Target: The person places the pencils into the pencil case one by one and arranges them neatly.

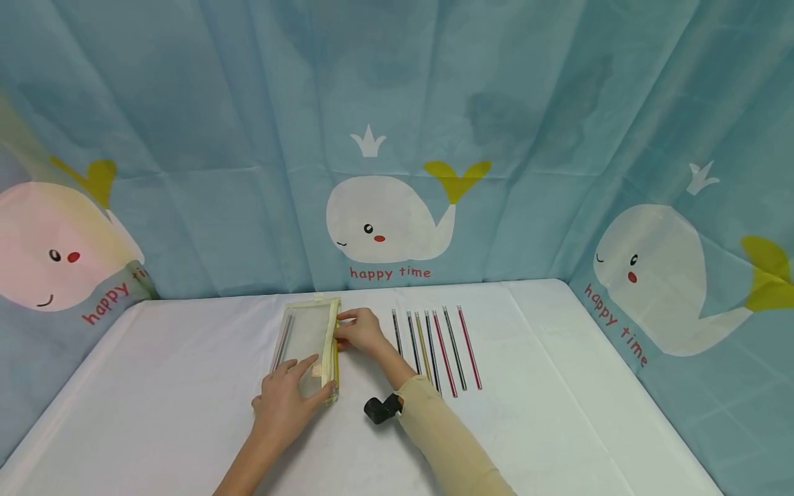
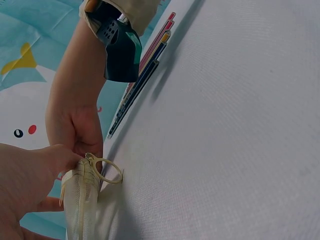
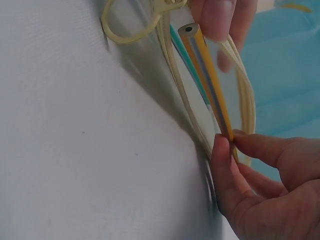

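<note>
A see-through mesh pencil case (image 1: 304, 329) with cream zip edging lies on the white table. My left hand (image 1: 282, 406) holds its near end, the thumb close to the zip's ring pull (image 2: 111, 172). At the right long side, the zip gapes. There my right hand (image 1: 362, 331) pinches a yellow pencil (image 3: 212, 85) between thumb and fingers. This pencil runs lengthwise along the opening, its flat unsharpened end towards the left hand. A teal pencil (image 3: 187, 57) shows inside the opening, and thin pencils (image 1: 282, 344) show through the mesh along the left side.
Several pencils (image 1: 440, 351), dark, red and one yellowish, lie in a row right of the case, partly behind the right forearm. A black wrist camera (image 1: 381, 409) sits at the right sleeve. A blue whale-print curtain (image 1: 527, 227) hangs behind the table (image 1: 558, 386).
</note>
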The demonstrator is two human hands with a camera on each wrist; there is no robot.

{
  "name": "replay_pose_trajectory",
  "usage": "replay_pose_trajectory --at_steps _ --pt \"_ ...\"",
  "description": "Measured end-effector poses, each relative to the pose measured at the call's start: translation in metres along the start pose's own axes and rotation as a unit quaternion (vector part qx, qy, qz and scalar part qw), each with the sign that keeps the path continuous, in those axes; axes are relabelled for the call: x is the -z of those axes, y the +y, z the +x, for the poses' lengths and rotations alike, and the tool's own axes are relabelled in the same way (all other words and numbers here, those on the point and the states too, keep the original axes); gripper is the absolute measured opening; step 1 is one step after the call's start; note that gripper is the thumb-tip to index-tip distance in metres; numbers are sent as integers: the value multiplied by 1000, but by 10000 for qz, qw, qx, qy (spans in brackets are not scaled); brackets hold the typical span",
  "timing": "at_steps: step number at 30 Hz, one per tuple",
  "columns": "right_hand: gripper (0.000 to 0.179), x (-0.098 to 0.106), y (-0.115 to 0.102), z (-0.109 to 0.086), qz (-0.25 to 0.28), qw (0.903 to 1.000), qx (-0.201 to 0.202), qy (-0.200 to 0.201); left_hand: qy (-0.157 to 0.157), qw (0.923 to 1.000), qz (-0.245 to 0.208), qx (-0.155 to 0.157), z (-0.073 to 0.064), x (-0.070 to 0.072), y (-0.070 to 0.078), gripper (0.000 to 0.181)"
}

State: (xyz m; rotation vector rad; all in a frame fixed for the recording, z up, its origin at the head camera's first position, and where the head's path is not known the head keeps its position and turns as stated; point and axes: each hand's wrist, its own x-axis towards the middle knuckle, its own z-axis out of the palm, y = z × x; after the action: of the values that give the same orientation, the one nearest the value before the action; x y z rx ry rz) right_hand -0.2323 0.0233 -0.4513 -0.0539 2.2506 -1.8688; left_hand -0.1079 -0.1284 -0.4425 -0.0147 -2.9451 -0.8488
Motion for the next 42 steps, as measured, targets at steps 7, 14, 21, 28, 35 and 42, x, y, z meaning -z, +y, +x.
replay_pose_trajectory --at_steps 7,14,21,28,35,42 --pt "35 -7 3 2 260 9996 -55 122 6 10000 -48 -22 0 0 1 64" --pt "34 -13 4 2 375 9991 59 171 12 10000 -79 -29 -1 0 1 62" --pt "35 -17 4 3 196 9995 161 181 12 10000 -91 -14 -1 -1 1 62" --pt "35 -20 1 1 92 9997 146 183 23 10000 -37 -7 -1 -1 1 63" --pt "32 -17 3 0 69 9996 239 140 14 10000 -56 -15 -1 -2 1 62" --pt "29 -3 1 -8 -47 9995 290 85 25 10000 -57 -4 -2 -1 1 62"
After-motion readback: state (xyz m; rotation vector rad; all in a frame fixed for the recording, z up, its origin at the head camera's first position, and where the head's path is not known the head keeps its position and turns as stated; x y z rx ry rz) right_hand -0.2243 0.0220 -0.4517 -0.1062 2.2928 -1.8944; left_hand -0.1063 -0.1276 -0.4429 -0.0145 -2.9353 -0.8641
